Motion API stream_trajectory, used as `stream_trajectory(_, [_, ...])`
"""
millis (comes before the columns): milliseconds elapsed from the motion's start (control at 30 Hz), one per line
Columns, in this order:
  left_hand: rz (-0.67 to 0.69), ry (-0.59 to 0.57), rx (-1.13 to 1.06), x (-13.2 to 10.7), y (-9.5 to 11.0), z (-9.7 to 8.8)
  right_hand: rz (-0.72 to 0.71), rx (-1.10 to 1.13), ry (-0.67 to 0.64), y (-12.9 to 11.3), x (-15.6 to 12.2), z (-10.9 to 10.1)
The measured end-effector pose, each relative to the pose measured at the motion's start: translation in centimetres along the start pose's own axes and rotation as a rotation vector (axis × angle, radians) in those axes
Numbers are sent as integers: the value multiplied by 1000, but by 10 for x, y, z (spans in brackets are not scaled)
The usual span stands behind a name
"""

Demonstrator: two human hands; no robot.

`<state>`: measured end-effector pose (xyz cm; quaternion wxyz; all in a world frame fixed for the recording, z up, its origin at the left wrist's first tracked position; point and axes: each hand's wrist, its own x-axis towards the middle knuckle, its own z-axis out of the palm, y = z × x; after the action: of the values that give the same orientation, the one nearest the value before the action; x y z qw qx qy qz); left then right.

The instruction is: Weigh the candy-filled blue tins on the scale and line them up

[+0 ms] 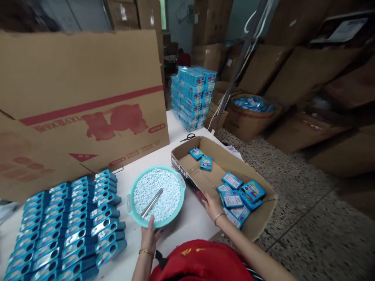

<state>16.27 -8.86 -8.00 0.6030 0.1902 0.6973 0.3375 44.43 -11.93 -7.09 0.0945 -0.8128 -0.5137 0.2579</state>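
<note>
My left hand [149,237] is at the near rim of a turquoise plastic basin [183,191], thumb over the edge and fingers curled beneath. Small pale blue-white pellets [170,191] fill the basin, and a shiny metal scoop or tube [151,203] lies on them. My right hand [213,210] grips the near side wall of an open, shallow cardboard box [243,164]; some fingertips are hidden. Inside that box, several small blue packets [233,200] lie in a loose pile at the near end, and two more packets [206,163] sit farther back.
Rows of blue cartons with round holes [77,232] stand on the white table [134,166] at left. Behind them rises a large cardboard box [82,78]. Black scissors [189,137] lie near a wrapped stack of blue boxes [191,97]. A slanted pole [234,74] stands at the table's right.
</note>
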Motion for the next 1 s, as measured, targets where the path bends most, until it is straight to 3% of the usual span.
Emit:
stream_trajectory(133, [-35,70,-98,17,2,7,5,99,75,8,18,-3])
stream_trajectory(300, [-85,115,-140,31,5,15,79,122,154,25,62,-21])
stream_trajectory(433, [-83,75,-121,55,20,45,110,108,170,32,89,-28])
stream_trajectory(600, [-67,-53,-9,92,51,90,137,86,179,30,98,-20])
stream_trajectory(733, [-32,-148,128,108,70,106,157,64,196,33,97,-19])
stream_trajectory(800, [-18,-149,170,100,67,101,78,28,298,35,90,-22])
stream_trajectory(900, [-32,-87,163,65,45,72,-199,24,557,30,67,-23])
stream_trajectory(933, [-41,-66,141,49,35,59,-285,66,596,27,59,-21])
stream_trajectory(1000, [-61,-27,82,16,18,30,-440,148,544,22,45,-11])
